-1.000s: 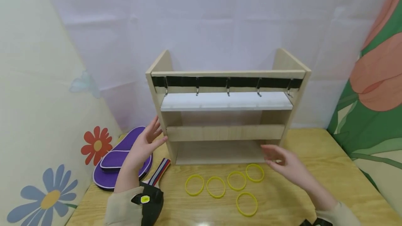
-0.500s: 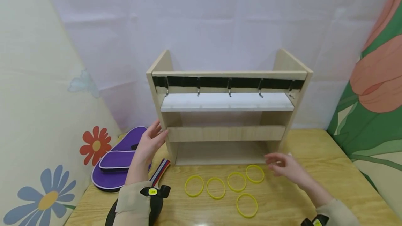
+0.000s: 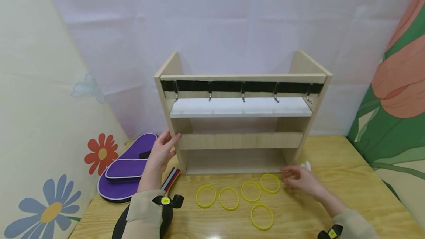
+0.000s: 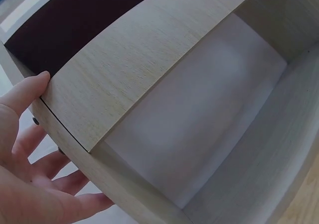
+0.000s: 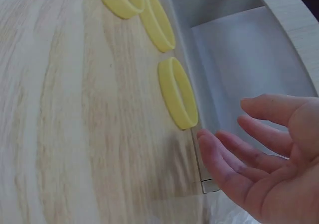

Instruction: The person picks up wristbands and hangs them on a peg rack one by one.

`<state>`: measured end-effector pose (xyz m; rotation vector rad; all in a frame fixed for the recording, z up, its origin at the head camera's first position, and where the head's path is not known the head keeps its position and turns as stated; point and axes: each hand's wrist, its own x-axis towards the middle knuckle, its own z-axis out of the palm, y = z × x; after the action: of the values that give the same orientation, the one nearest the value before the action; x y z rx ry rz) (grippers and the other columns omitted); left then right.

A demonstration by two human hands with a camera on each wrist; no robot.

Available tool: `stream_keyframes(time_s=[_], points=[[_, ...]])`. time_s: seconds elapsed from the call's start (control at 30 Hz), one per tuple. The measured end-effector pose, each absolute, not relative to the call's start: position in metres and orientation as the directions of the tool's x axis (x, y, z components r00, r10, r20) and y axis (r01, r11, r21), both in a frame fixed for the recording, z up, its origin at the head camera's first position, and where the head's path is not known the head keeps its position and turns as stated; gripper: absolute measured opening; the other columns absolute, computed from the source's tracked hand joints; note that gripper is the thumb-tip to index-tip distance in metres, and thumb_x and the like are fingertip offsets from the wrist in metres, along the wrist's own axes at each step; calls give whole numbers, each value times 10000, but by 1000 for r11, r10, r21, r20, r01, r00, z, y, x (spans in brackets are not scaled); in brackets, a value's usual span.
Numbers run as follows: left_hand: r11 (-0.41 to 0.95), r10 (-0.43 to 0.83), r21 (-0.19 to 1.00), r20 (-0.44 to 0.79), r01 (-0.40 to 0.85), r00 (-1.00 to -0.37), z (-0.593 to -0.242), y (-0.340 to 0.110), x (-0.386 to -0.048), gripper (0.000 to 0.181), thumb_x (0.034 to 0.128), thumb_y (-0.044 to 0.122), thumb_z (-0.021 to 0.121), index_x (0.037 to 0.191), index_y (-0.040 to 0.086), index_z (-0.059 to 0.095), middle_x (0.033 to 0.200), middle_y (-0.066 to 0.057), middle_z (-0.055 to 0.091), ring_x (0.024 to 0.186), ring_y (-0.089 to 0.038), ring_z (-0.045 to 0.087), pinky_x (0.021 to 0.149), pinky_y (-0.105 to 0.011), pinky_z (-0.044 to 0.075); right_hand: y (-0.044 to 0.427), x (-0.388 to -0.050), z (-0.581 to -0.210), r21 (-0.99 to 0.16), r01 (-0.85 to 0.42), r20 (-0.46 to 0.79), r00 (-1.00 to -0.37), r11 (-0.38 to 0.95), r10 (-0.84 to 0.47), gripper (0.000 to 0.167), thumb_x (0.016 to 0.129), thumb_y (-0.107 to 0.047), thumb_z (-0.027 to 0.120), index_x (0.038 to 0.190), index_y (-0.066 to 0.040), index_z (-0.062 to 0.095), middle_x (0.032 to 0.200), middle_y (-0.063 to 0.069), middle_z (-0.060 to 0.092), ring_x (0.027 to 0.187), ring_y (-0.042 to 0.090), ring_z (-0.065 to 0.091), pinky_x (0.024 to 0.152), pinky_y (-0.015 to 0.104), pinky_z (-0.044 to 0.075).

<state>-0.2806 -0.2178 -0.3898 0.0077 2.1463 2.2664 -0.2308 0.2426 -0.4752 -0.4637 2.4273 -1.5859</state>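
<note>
A light wooden rack (image 3: 240, 141) stands on the table, with a row of metal hooks (image 3: 243, 97) on a black strip along its top board. At its left side panel, my left hand (image 3: 158, 158) grips the edge: in the left wrist view the thumb (image 4: 32, 89) lies on the front edge and the fingers reach round the outside. My right hand (image 3: 301, 180) is by the rack's lower right corner, fingers loosely bent, holding nothing. Several yellow rings (image 3: 196, 194) lie flat in front of the rack; one yellow ring (image 5: 168, 92) lies close to the right fingertips.
At the left lie a purple paddle case (image 3: 124, 169) and a table tennis bat with a striped handle (image 3: 170, 179), partly behind the left forearm. Something white and crumpled (image 3: 306, 165) sits behind the right hand. A pale cloth (image 3: 212, 21) hangs behind the rack.
My left hand has moved right, onto the rack's side panel, and the thumb now lies on its edge. My right hand has shifted slightly down and right. The rings stay put.
</note>
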Motion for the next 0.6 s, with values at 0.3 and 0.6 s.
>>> stream_keyframes(time_s=[0.3,0.6], points=[[-75,25,997,-1,-2,-1000,-392,-214,-280,544,1037,188,486,1553,170,314,1557,-114,341,1320,-170,367,1148,-484,328,235,-237,-489,-906,-131,-14,-942,404,-336,416,852,17,658,1225,165,549,1035,298,658,817,237,699,664,297,602],[-69,27,998,7,5,-1000,-393,-214,-280,546,1034,190,491,1552,186,317,1560,-101,349,1341,-189,352,1127,-489,344,228,-241,-495,-872,-154,-1,-949,464,-317,336,864,4,682,1172,117,613,976,231,698,738,167,683,624,264,591]])
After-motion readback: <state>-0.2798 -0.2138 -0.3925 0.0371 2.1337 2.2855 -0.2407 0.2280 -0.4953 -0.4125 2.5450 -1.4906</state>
